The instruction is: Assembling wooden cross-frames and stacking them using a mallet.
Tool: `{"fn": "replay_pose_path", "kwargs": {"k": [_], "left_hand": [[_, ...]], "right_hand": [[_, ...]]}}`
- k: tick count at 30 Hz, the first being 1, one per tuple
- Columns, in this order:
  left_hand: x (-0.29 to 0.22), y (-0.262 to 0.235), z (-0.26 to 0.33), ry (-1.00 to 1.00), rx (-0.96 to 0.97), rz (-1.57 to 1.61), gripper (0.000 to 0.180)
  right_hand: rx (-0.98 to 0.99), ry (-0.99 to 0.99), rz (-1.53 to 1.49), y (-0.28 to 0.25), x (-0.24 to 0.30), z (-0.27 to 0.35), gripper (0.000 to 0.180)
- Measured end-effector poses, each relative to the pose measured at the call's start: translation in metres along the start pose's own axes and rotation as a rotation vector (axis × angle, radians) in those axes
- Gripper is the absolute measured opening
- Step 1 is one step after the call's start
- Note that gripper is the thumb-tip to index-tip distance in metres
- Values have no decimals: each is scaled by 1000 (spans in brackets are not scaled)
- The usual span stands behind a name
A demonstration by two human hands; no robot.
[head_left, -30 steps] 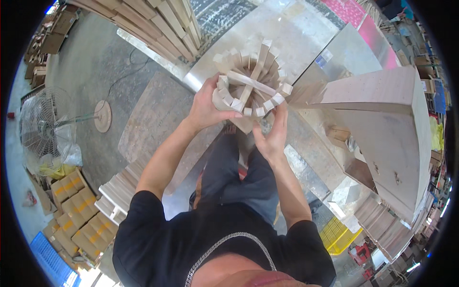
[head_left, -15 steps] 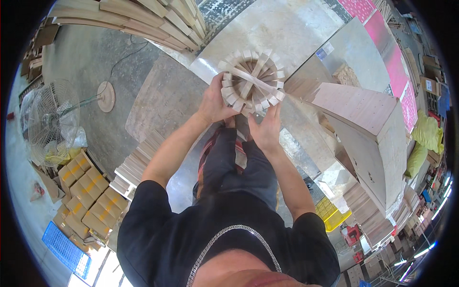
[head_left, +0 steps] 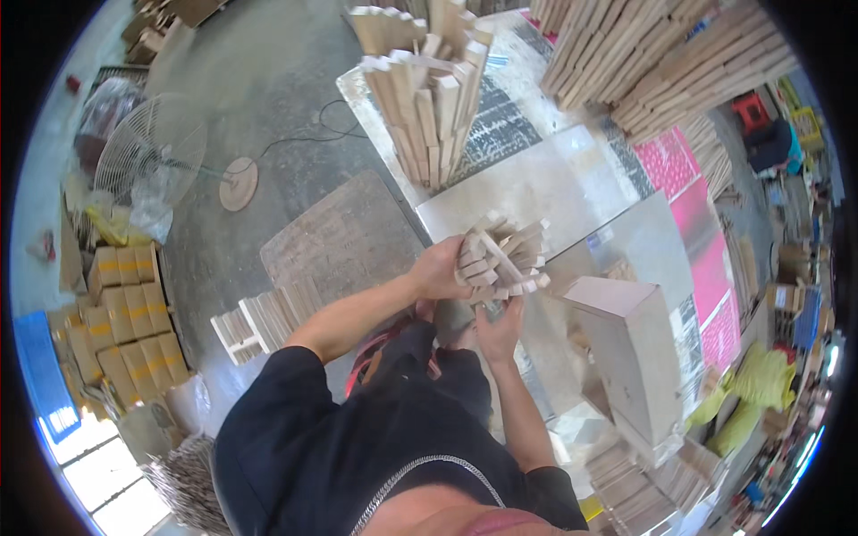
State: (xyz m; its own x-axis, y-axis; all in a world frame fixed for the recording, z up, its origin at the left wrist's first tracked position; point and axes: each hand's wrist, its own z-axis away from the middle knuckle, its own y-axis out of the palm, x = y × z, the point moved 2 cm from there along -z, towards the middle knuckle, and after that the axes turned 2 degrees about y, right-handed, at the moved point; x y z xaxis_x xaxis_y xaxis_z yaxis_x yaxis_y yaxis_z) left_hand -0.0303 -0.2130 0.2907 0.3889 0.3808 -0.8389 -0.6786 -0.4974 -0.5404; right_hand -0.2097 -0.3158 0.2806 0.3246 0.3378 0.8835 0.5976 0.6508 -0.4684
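The bundle (head_left: 500,259) of short pale wood slats is held above the near edge of the bench (head_left: 536,192), its slat ends facing the camera. The slats stand roughly upright, so the long axis of the bundle runs down and away from the lens, toward the person's lap.

Left hand (head_left: 440,270): closed around the left side of the bundle, fingers wrapped on the outer slats. It holds the bundle at about mid-height of the visible end.

Right hand (head_left: 497,329): directly below the bundle, palm up, fingers curled against its underside. It is in contact and bears on the bundle; how firmly it grips cannot be told, as the slats hide the fingertips.

Both hands are on the bundle. The left lies beside it, the right beneath it, so the bundle sits up and right of the left hand and straight above the right.

Around the bundle:
- A tall stack (head_left: 433,89) of longer slats stands on the bench, well beyond the bundle.
- A pale box (head_left: 630,344) stands just right of the bundle.
- A low row of boards (head_left: 268,317) lies on the floor to the left of the bundle.
- A floor fan (head_left: 152,161) stands far left of it.
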Motion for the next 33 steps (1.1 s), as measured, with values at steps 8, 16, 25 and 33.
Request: {"fn": "replay_pose_path", "kwargs": {"k": [8,16,25,33], "left_hand": [[-159,-160,88,298,-234,47,89],[-222,-404,65,416,-614,-124,67],[-169,-485,-16,406,-525,-188,39],[-159,-475,-65,415,-480,-56,39]], "right_hand": [[-41,-332,-41,-87,72,13,42],[-101,-538,-133,-11,199,-145,82],[-16,-570,-28,50,223,-237,115],[-46,-583,3,73,230,-234,116]]}}
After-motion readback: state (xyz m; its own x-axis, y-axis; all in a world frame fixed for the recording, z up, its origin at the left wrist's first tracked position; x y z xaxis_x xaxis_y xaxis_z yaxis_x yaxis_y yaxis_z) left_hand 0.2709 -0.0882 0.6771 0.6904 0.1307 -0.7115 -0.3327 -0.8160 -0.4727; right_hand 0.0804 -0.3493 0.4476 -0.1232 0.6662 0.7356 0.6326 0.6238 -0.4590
